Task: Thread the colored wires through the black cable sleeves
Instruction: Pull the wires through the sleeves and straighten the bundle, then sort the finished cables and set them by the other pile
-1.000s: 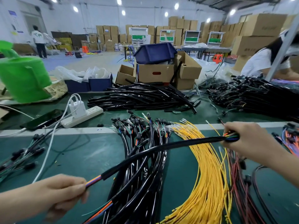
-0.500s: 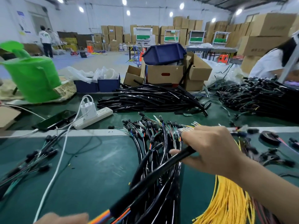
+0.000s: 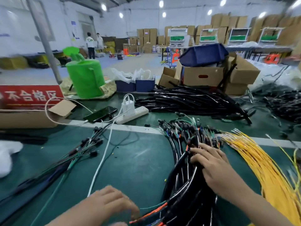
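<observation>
Green bench: glossy black sleeves bundled, colored wires protruding.

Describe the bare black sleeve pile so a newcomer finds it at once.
Find the cardboard boxes topped by a blue bin. Directly in front of them lies the sleeve pile: long glossy black tubes with no coloured wire ends showing, unlike the bundle under the right hand.

Bright, even light from ceiling lamps; slight glare there. Soft shadows. Wide-angle bending at edges. Motion blur overall, worst on left hand.
</observation>
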{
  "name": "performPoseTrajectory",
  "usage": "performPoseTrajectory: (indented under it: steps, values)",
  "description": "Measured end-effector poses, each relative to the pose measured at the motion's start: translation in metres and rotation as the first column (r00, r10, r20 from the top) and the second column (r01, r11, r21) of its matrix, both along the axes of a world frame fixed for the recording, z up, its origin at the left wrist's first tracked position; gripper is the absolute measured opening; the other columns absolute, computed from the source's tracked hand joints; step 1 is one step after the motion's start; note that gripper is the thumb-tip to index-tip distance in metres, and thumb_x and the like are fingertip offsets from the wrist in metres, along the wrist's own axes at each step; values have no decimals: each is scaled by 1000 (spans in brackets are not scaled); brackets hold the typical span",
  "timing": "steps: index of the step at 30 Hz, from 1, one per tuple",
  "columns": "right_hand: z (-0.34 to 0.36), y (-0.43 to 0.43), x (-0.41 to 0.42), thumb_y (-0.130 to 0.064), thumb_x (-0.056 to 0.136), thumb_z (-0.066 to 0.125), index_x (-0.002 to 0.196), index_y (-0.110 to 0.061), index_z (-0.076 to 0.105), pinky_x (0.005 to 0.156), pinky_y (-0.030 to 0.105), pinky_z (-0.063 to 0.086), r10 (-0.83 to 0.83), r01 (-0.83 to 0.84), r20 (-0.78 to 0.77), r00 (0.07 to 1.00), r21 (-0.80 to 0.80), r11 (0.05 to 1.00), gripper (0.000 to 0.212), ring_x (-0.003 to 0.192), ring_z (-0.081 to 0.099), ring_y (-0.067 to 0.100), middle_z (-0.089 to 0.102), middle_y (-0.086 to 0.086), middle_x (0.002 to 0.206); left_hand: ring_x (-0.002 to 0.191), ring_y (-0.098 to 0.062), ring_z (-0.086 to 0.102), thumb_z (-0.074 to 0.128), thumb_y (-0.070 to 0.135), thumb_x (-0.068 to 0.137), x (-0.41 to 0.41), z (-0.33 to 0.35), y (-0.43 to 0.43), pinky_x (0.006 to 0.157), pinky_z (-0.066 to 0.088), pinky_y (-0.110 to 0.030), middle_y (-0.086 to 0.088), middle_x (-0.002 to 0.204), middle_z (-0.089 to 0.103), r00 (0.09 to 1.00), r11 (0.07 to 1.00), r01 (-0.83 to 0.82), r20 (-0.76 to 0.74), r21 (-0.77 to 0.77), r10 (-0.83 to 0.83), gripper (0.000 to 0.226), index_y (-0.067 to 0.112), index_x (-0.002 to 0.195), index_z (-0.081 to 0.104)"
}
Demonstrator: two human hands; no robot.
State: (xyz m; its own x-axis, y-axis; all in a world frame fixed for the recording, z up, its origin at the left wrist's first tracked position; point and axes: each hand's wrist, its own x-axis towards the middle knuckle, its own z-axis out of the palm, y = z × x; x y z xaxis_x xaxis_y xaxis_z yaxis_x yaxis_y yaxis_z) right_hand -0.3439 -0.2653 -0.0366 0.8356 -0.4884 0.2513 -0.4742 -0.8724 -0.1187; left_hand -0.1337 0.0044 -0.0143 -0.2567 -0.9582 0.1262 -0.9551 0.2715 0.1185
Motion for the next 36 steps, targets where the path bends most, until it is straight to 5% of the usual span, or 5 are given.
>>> performPoseTrajectory:
  steps: [5, 10, 16, 24, 36]
  values:
    - [9, 27, 26, -27, 91, 32, 117, -37, 56, 108, 8, -8, 77, -115, 328, 941, 98, 989, 36, 132, 5, -19, 40, -25, 133, 117, -15, 51, 54, 42, 92, 100, -8, 30, 100, 34, -22, 10, 123, 55, 717, 714, -697, -76, -70, 693, 36, 26, 124, 56]
    - [-16, 56, 55, -45, 99, 29, 125, -44, 47, 112, 27, -3, 11, -17, 64, 998, 92, 996, 32, 142, 7, -3, 32, -30, 144, 102, -25, 54, 65, 27, 87, 136, -30, 36, 85, 46, -40, -1, 112, 58, 448, 447, -893, -3, -63, 894, 25, 19, 110, 61]
    - [-25, 57, 55, -46, 97, 32, 117, -43, 52, 109, 26, -1, -20, 15, 57, 998, 87, 996, 28, 139, 14, -4, 43, -32, 131, 78, -29, 58, 76, 8, 77, 145, -26, 33, 73, 44, -36, -7, 86, 58, 426, 411, -905, -230, -111, 875, 14, 7, 88, 67]
    - [-28, 58, 56, -42, 94, 43, 106, -40, 59, 109, 25, 2, -7, -5, 128, 992, 92, 996, 21, 137, 24, -2, 51, -30, 124, 70, -34, 63, 55, 23, 93, 152, -2, 37, 59, 49, -39, -9, 79, 66, 448, 417, -846, -20, -331, 894, 13, 13, 86, 57]
    - [-31, 53, 48, -37, 94, 45, 96, -39, 61, 107, 23, 4, -8, -16, 215, 977, 111, 994, 16, 134, 29, -1, 56, -28, 116, 51, -6, 63, 61, 15, 91, 162, 36, 11, 55, 45, -25, 3, 68, 65, 515, 506, -857, -170, -98, 840, 12, 17, 80, 56]
